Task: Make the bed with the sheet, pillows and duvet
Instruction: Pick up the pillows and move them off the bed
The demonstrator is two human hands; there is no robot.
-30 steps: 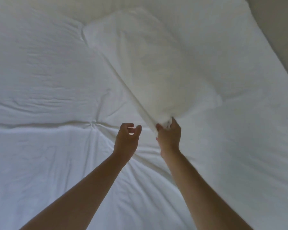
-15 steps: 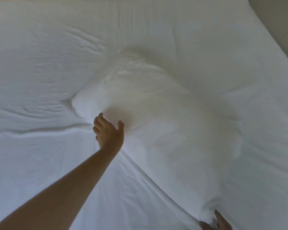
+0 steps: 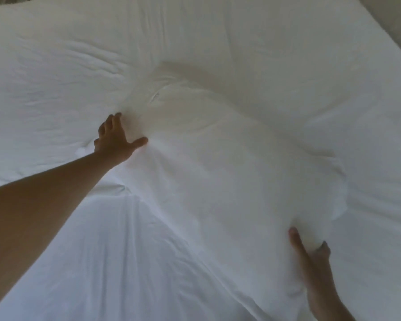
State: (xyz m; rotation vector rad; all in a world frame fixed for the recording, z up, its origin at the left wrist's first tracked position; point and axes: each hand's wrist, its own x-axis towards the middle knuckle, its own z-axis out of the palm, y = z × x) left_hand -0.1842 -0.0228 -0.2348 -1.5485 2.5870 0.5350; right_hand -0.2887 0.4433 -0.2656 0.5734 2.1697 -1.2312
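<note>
1. A white pillow (image 3: 218, 163) lies slantwise across the middle of the bed (image 3: 44, 66), its far end up towards the centre and its near end down at the lower right.
2. The bed is covered by a white sheet (image 3: 102, 262), creased in long folds at the left and around the pillow.
3. The left hand (image 3: 116, 140) reaches out on a straight bare arm and rests against the pillow's far left edge.
4. Its fingers (image 3: 112, 121) are straight and close together, pointing away from the person, and the thumb sticks out to the right onto the pillow.
5. The right hand (image 3: 310, 258) is at the pillow's near right corner, low in the view.
6. Its thumb lies stretched along the fabric, while the other fingers are bent against the corner; whether they pinch the cloth or only press on it I cannot tell.
7. The pillow's right edge is rumpled and wavy just above that hand.
8. At the top right a strip of beige floor (image 3: 398, 26) shows beyond the bed's edge.
</note>
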